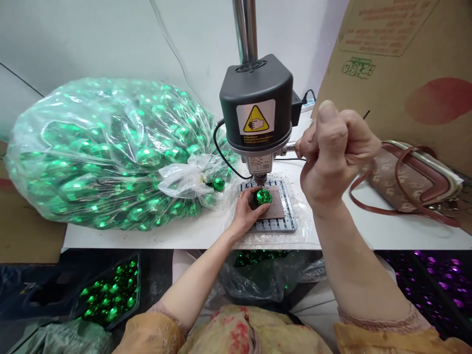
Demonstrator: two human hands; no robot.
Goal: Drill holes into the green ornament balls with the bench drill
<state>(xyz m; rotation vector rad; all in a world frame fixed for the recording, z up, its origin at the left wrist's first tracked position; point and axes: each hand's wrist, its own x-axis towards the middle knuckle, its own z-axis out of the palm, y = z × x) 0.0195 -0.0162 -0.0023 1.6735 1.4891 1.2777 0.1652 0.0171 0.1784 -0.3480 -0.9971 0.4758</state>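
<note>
A shiny green faceted ball (264,196) rests on a brown board (277,209) on the slotted metal base (275,225) of a small drill press (258,101). My left hand (246,209) grips the ball from its left side, thumb in front and fingers behind. Right above the ball is the drill chuck (260,180), its bit reaching down to the ball's top; whether it has gone in, I cannot tell. Raised at the right of the machine, my right hand (334,147) is closed around the press's feed handle (291,147), most of which the fingers hide.
A big clear bag (110,152) of green balls fills the table's left side. At the right are a patterned handbag (416,177) and a cardboard box (398,64). Below the table edge, a tray (138,282) holds green balls; purple balls (438,275) lie lower right.
</note>
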